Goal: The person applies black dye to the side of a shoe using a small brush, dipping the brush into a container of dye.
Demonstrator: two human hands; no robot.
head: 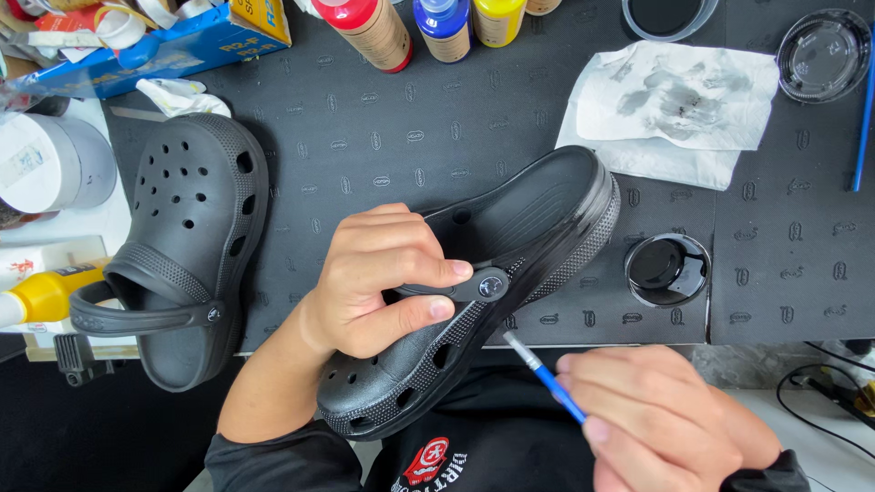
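Over the dark patterned surface [383,137] your left hand [369,282] tilts the black clog [529,228], fingers [428,270] pinching its strap at the rivet, while your right hand [661,424] pinches a thin blue brush [547,375]; the light, rubbery shoe probably flexes, so hold it by the firm side.

We see matt black foam-like clog [510,273], pebbled sole edge, glossy rivet on strap. Surface [365,137] under rubbery embossed mat. Crumpled paper towel [674,100], ink-smeared. Brush [547,375]: glossy blue plastic handle, metal ferrule.

left hand [378,278] pinching, right hand [665,419] gripping
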